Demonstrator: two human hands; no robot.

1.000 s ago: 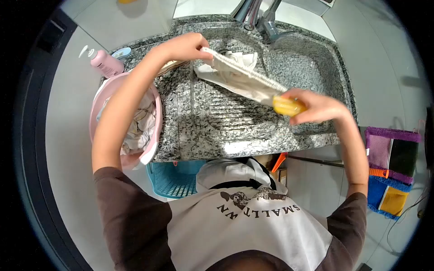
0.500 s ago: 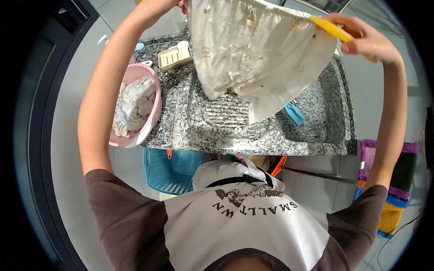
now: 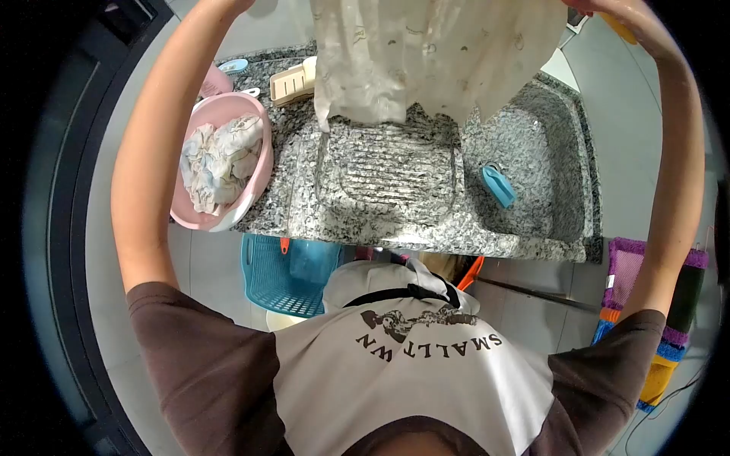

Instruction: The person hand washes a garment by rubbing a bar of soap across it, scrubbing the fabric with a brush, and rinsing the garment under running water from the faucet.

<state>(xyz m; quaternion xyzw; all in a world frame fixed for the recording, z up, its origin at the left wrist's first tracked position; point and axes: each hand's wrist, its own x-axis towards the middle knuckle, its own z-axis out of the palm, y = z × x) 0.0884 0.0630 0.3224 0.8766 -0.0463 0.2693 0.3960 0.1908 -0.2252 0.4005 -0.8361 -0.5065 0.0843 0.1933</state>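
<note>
A pale printed cloth point(image 3: 433, 61) hangs spread broadside above a speckled stone bench point(image 3: 380, 222).
Its visible part runs longest side to side, right edge close by the right hand point(image 3: 612, 7) and a yellow bar point(image 3: 620, 29); that hand's grip, cropped, cannot be told, and the left hand is out of view.

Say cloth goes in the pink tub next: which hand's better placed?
Left, likely: tub sits by the left arm, though that hand is out of frame; right arm is past cloth and sink.
</note>
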